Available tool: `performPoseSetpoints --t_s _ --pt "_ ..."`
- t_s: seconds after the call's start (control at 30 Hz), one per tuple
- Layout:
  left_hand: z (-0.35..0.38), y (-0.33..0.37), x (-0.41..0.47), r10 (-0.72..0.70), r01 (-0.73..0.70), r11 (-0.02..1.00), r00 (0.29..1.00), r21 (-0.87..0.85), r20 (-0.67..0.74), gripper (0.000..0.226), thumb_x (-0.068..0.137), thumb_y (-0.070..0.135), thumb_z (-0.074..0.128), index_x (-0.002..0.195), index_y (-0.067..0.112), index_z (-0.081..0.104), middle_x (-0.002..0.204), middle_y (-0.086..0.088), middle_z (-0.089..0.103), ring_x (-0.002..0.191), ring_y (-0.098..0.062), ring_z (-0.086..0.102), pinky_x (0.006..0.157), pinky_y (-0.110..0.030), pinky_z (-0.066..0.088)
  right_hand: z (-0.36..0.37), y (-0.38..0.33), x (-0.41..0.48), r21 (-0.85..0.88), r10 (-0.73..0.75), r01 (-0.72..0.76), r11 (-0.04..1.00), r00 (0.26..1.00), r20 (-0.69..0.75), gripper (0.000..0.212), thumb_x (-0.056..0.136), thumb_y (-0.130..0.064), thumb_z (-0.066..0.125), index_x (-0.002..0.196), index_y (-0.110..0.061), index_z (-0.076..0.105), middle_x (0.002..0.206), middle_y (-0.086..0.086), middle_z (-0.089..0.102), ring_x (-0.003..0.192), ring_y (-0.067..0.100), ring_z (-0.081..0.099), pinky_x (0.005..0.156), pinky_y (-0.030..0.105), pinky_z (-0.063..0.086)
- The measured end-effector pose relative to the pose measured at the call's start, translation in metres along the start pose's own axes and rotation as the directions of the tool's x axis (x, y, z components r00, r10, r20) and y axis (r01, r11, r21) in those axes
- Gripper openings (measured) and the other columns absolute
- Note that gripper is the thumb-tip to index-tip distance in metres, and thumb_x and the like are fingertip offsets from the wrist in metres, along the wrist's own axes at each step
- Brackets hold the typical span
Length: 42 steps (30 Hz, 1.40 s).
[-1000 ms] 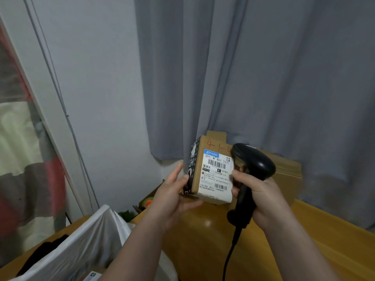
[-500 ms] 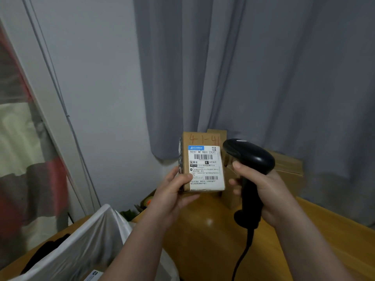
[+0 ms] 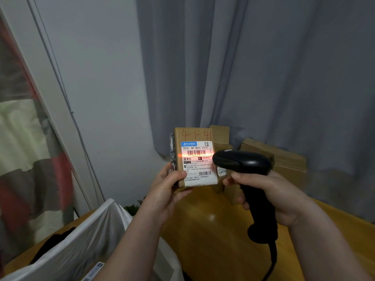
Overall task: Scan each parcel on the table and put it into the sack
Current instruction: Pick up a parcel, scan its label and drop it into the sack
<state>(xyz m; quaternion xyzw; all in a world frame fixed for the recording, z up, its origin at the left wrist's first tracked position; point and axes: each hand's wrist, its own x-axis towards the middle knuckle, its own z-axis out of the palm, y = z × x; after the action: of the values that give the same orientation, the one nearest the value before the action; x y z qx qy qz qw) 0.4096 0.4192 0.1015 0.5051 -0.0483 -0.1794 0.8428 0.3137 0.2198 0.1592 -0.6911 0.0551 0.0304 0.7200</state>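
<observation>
Cardboard parcel (image 3: 194,157) at frame centre, gripped by the left hand (image 3: 170,191); right hand (image 3: 269,195) just beside grips the scanner (image 3: 243,165).

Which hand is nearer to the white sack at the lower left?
Left. The left hand, holding the parcel, is above and right of the sack; the right hand, gripping the scanner, is farther right.

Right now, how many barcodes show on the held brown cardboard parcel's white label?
2: upper barcode under the scan line; lower barcode at the label's bottom right. Other sides hidden.
</observation>
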Motion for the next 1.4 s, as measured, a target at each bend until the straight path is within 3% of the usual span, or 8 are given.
performPoseSetpoints --t_s 0.4,0.5,0.63,0.73,0.93,1.1,1.3,1.4 --pt "-0.029 0.001 -0.006 -0.035 0.043 0.996 0.994 0.081 -0.105 0.031 0.088 0.008 0.060 0.119 0.015 0.058 0.100 -0.006 0.075 0.094 -0.019 0.072 0.078 -0.034 0.059 0.015 0.008 0.008 0.024 0.040 -0.041 0.999 0.998 0.040 0.061 0.063 -0.027 0.081 0.121 -0.022 0.063 0.104 0.014 0.071 0.063 0.020 0.062 0.051 0.030 0.050" --pt "-0.060 0.007 -0.015 -0.046 0.076 0.977 0.988 0.200 -0.148 0.034 0.086 0.012 0.061 0.120 0.018 0.060 0.094 0.001 0.075 0.082 -0.011 0.071 0.067 -0.027 0.057 0.032 0.015 0.017 -0.007 0.085 -0.085 0.996 0.995 0.055 0.056 0.065 -0.026 0.084 0.117 -0.023 0.064 0.100 0.011 0.073 0.062 0.021 0.063 0.053 0.030 0.050" --pt "-0.121 0.012 -0.044 -0.096 0.195 0.940 0.938 0.280 -0.333 0.064 0.057 0.025 0.076 0.120 0.024 0.062 0.084 0.004 0.073 0.082 -0.011 0.063 0.057 -0.025 0.048 0.070 0.035 0.031 -0.057 0.202 -0.196 0.979 0.969 0.144 0.055 0.058 -0.026 0.077 0.112 -0.019 0.065 0.098 0.013 0.073 0.059 0.020 0.062 0.053 0.030 0.049" --pt "-0.162 0.010 -0.075 -0.119 0.298 0.903 0.866 0.309 -0.486 0.045 0.067 0.020 0.077 0.110 0.023 0.064 0.077 0.005 0.073 0.075 -0.012 0.062 0.064 -0.027 0.043 0.102 0.054 0.040 -0.124 0.292 -0.270 0.955 0.929 0.229 0.040 0.069 -0.021 0.077 0.108 -0.013 0.068 0.093 0.011 0.072 0.057 0.019 0.061 0.055 0.030 0.051" --pt "-0.213 -0.006 -0.125 -0.209 0.534 0.746 0.754 0.397 -0.622 0.066 0.039 0.038 0.075 0.099 0.013 0.066 0.080 -0.003 0.069 0.066 -0.015 0.062 0.050 -0.020 0.043 0.145 0.092 0.048 -0.188 0.398 -0.352 0.917 0.843 0.362 0.028 0.084 -0.012 0.069 0.111 -0.018 0.064 0.099 0.021 0.059 0.057 0.020 0.061 0.051 0.029 0.047" --pt "-0.232 -0.013 -0.140 -0.348 0.658 0.606 0.724 0.446 -0.596 0.072 0.033 0.043 0.072 0.103 0.026 0.068 0.089 -0.002 0.072 0.087 -0.019 0.062 0.071 -0.028 0.044 0.159 0.113 0.044 -0.199 0.445 -0.398 0.895 0.816 0.370 0.032 0.084 -0.008 0.070 0.113 -0.018 0.061 0.096 0.022 0.056 0.057 0.021 0.059 0.051 0.028 0.048" --pt "-0.241 -0.010 -0.147 -0.411 0.705 0.410 0.709 0.579 -0.573 0.067 0.037 0.046 0.070 0.099 0.021 0.074 0.078 0.005 0.071 0.076 -0.012 0.062 0.061 -0.021 0.042 0.163 0.130 0.042 -0.228 0.510 -0.456 0.860 0.786 0.350 0.032 0.082 -0.012 0.073 0.110 -0.021 0.062 0.103 0.022 0.062 0.060 0.020 0.062 0.054 0.028 0.049" --pt "-0.235 -0.015 -0.143 -0.280 0.661 0.315 0.751 0.682 -0.598 0.042 0.070 0.032 0.078 0.109 0.032 0.063 0.092 0.011 0.062 0.083 -0.008 0.056 0.069 -0.022 0.041 0.165 0.135 0.041 -0.229 0.524 -0.472 0.852 0.778 0.347 0.026 0.081 -0.012 0.074 0.104 -0.020 0.064 0.104 0.022 0.063 0.059 0.020 0.061 0.054 0.028 0.049"
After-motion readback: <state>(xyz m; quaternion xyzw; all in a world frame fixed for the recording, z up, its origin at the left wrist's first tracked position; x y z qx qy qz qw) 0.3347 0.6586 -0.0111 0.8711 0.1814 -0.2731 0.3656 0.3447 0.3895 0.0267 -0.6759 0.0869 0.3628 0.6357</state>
